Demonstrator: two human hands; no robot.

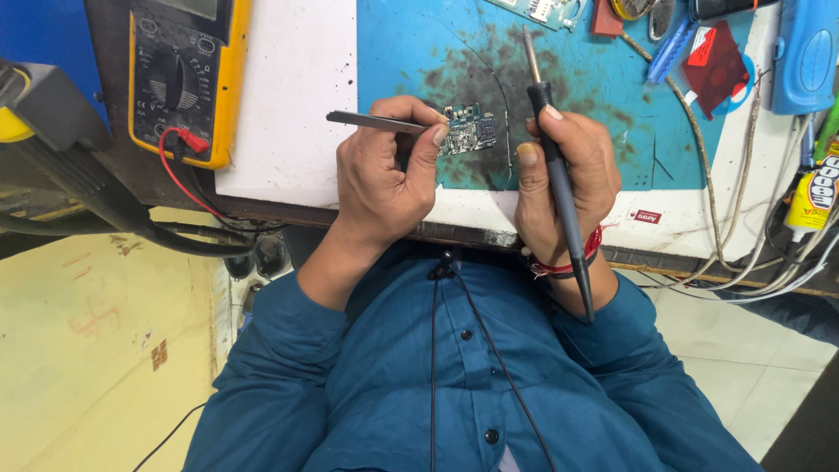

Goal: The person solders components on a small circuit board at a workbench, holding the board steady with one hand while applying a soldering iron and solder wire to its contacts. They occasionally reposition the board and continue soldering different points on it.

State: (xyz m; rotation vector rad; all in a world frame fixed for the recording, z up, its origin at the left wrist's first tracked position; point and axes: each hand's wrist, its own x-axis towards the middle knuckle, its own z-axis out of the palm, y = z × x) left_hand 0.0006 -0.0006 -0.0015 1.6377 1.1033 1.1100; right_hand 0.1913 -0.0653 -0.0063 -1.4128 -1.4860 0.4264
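Observation:
My left hand (384, 175) pinches a pair of metal tweezers (371, 121), whose handle end points left. Its fingertips rest against a small green circuit board (469, 129) lying on a scorched blue work mat (559, 79). My right hand (566, 170) grips a black soldering iron (552, 149) like a pen. The iron's metal tip (529, 44) points away from me, above and to the right of the board, not touching it. A red thread band circles my right wrist.
A yellow multimeter (183, 74) with a red lead plugged in lies at the left on the bench. A white sheet (288, 96) borders the mat. Red plastic piece (712, 61), blue device (804, 52), glue tube (821, 188) and loose cables (752, 262) crowd the right.

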